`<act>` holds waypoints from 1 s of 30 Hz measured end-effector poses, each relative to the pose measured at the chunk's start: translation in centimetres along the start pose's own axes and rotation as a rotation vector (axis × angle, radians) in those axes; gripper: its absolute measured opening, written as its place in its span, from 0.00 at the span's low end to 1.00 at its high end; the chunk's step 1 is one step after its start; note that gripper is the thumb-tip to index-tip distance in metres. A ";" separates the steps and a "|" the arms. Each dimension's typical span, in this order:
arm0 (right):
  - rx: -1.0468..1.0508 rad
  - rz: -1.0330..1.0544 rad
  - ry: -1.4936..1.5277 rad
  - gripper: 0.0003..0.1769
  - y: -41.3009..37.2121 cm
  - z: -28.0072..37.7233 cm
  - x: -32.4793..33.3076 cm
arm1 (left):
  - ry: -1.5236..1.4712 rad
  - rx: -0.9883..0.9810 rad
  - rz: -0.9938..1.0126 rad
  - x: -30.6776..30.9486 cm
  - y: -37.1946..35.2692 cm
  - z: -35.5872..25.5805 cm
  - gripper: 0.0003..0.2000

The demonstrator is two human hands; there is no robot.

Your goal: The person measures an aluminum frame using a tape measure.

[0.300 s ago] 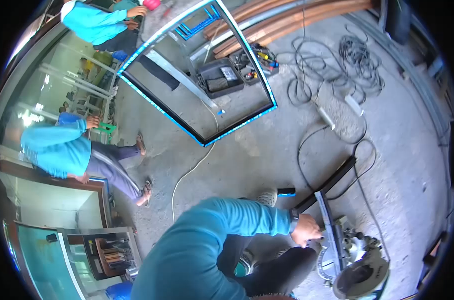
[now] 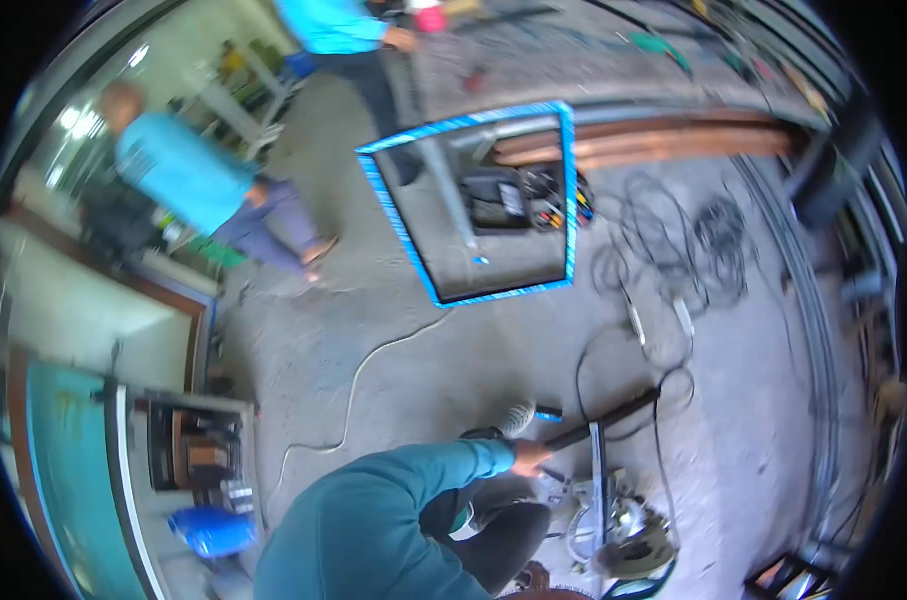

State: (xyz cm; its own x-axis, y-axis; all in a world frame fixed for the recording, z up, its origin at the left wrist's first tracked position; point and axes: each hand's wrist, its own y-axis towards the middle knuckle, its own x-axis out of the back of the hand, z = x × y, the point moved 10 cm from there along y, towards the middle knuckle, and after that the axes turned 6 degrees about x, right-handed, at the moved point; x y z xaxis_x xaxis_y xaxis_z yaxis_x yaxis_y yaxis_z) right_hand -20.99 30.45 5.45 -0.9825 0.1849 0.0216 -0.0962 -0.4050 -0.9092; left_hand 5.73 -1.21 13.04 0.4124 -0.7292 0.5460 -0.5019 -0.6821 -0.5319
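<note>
My left hand [image 2: 531, 457], in a teal sleeve, is at the near end of a long black profile [image 2: 624, 408]. Its fingers are smeared, so whether they grip the profile is unclear. The profile lies slantwise behind the upright bar of a miter saw [image 2: 601, 480], whose round guard [image 2: 636, 558] is at the lower right. A small blue-and-black piece [image 2: 549, 413] lies by my shoe [image 2: 517, 418]. My right hand is not recognizable; a brown patch at the bottom edge is too unclear to name.
Ahead lies a blue-edged frame [image 2: 571, 200], with an open toolbox [image 2: 496, 200] seen through it. Coiled cables [image 2: 719, 235] and brown bars [image 2: 674, 143] are beyond. One person [image 2: 189, 175] is at the left, another [image 2: 339, 30] at the top. A pale cable [image 2: 352, 390] crosses the floor.
The view has turned and shifted. My left hand has drawn back from beside the saw to the near end of the black profile. The person at the left has turned and bent their arm lower.
</note>
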 end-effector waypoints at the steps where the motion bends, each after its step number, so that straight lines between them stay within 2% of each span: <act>1: 0.011 0.099 0.024 0.10 -2.3 2.1 -0.7 | -0.006 -0.034 -0.068 1.0 -4.0 0.3 0.24; 2: 0.010 0.189 0.053 0.07 -4.8 3.9 -0.8 | -0.010 -0.074 -0.127 1.8 -7.9 0.6 0.24; 4: 0.003 0.297 0.073 0.11 -10.1 9.0 -1.9 | 0.031 -0.006 -0.076 4.6 -16.0 1.4 0.25; 5: 0.066 0.323 0.102 0.12 -12.3 11.9 -2.9 | -0.042 0.096 -0.084 6.2 -19.9 2.7 0.25; 6: 0.137 0.336 0.130 0.13 -14.5 14.7 -3.6 | -0.059 0.077 -0.093 7.6 -23.1 3.6 0.25; 8: 0.170 0.546 0.234 0.15 -15.7 18.5 -7.0 | -0.079 0.220 -0.096 9.1 -28.4 8.6 0.25; 10: 0.166 0.475 0.309 0.17 -16.6 22.8 -11.0 | -0.015 0.320 -0.136 12.4 -33.5 12.1 0.26; 12: 0.194 0.361 0.263 0.18 -22.1 28.2 -18.0 | -0.052 0.343 -0.204 15.1 -36.9 14.7 0.26; 13: 0.304 0.390 0.216 0.17 -21.4 29.9 -21.2 | -0.070 0.363 -0.223 16.2 -39.3 16.2 0.26; 14: 0.387 0.300 0.123 0.15 -20.8 30.7 -23.6 | -0.098 0.338 -0.262 18.2 -41.1 17.5 0.26; 16: 0.371 0.320 0.115 0.19 -19.9 30.7 -31.9 | -0.169 0.286 -0.306 21.0 -44.5 17.5 0.26; 17: 0.302 0.468 0.120 0.21 -20.5 30.1 -38.0 | -0.258 0.283 -0.334 23.9 -47.9 16.7 0.26; 19: 0.247 0.503 -0.072 0.23 -23.4 30.1 -49.3 | -0.345 0.275 -0.421 26.0 -52.2 18.6 0.26; 21: 0.118 0.615 -0.272 0.23 -24.0 28.1 -59.1 | -0.424 0.272 -0.495 28.0 -55.9 20.6 0.27; 22: 0.150 0.693 -0.369 0.20 -26.5 28.0 -64.6 | -0.514 0.277 -0.528 29.0 -57.6 21.5 0.28; 23: 0.102 0.676 -0.378 0.18 -28.8 27.3 -69.2 | -0.608 0.290 -0.557 29.9 -59.4 22.3 0.29; 24: 0.149 0.696 -0.437 0.16 -31.9 27.3 -74.1 | -0.702 0.304 -0.592 30.8 -60.9 23.3 0.30; 25: 0.026 0.893 -0.391 0.20 -32.4 25.1 -78.6 | -0.793 0.289 -0.700 32.1 -62.5 24.3 0.30; 26: -0.042 0.994 -0.431 0.22 -34.4 23.7 -82.7 | -0.878 0.272 -0.806 33.4 -64.2 25.3 0.31; 27: 0.074 1.050 -0.476 0.27 -35.6 22.9 -86.4 | -0.958 0.268 -0.895 35.5 -66.2 26.0 0.30; 28: 0.035 1.129 -0.542 0.29 -38.1 21.8 -89.2 | -1.385 0.349 -0.958 33.5 -66.4 29.2 0.28; 30: -0.025 1.295 -0.672 0.33 -43.4 21.2 -94.4 | -1.783 0.156 -1.148 33.9 -68.4 33.3 0.25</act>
State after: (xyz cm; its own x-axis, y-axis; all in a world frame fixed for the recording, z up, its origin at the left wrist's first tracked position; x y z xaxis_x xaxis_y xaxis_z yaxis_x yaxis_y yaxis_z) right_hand 72.53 11.58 51.67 -0.2657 -0.7369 -0.6215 0.8916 0.0574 -0.4491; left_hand 79.40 18.92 46.37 0.5587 0.7199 -0.4118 0.4492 -0.6801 -0.5795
